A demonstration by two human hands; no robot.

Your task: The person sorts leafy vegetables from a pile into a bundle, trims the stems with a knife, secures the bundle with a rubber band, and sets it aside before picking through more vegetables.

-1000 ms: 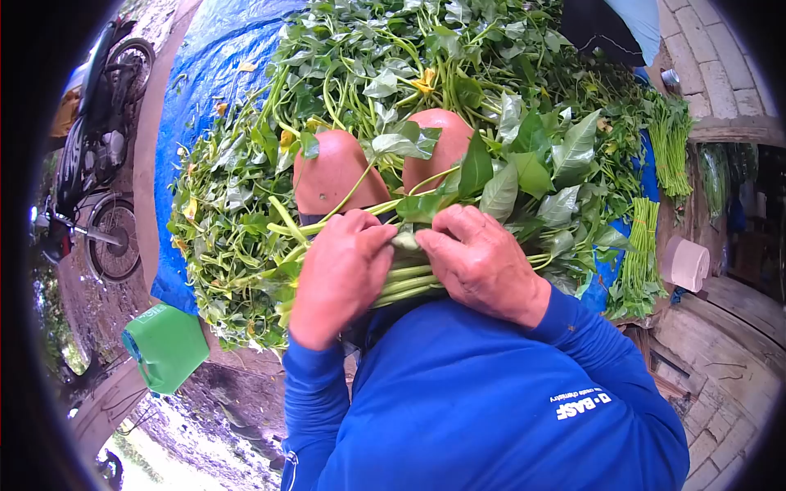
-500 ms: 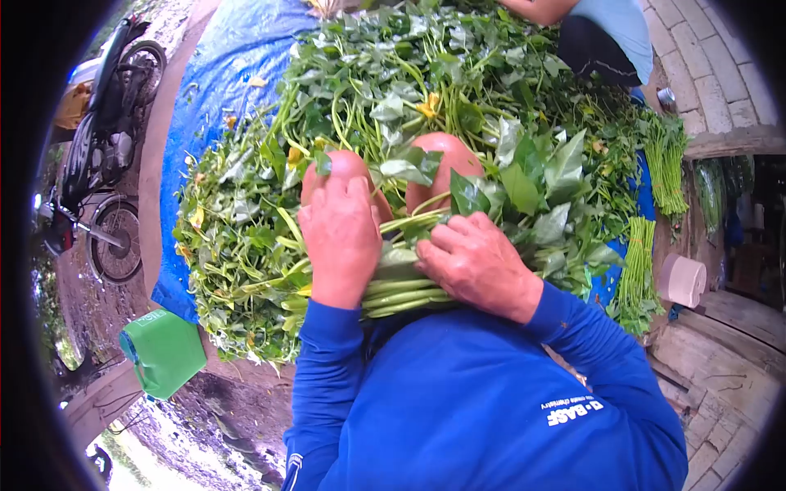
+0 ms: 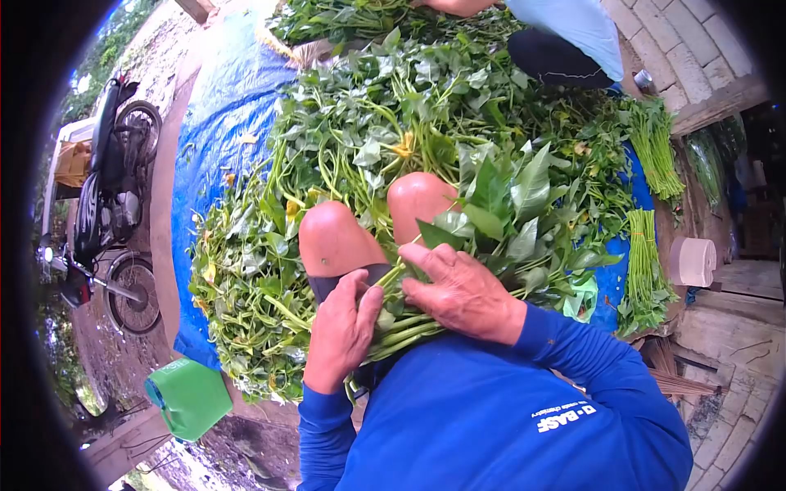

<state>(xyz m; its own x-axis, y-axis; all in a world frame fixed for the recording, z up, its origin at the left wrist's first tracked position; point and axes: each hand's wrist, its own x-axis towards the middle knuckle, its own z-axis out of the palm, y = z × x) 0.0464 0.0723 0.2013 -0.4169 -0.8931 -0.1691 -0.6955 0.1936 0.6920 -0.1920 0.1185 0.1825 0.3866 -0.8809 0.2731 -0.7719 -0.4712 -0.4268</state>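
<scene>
A bunch of green leafy stems (image 3: 405, 334) lies across my lap, its broad leaves (image 3: 528, 192) fanning out to the right. My left hand (image 3: 342, 327) is closed on the cut-end side of the stems, thumb and fingers close together. My right hand (image 3: 463, 293) has its fingers curled over the stems nearer the leaves. A thin stem runs between the two hands, in front of my bare knees (image 3: 332, 237). The undersides of both hands are hidden.
A big heap of leafy vines (image 3: 352, 123) surrounds my knees on a blue tarp (image 3: 221, 123). Tied bundles (image 3: 643, 262) lie along the right edge, beside a pale roll (image 3: 693, 262). A green container (image 3: 190, 399) stands at left, below a motorcycle (image 3: 119, 204). Another person (image 3: 565, 41) sits at upper right.
My left hand has come down from by the knee to the stems near my waist. My right hand has shifted slightly, and its index finger is more extended. The camera view has tilted.
</scene>
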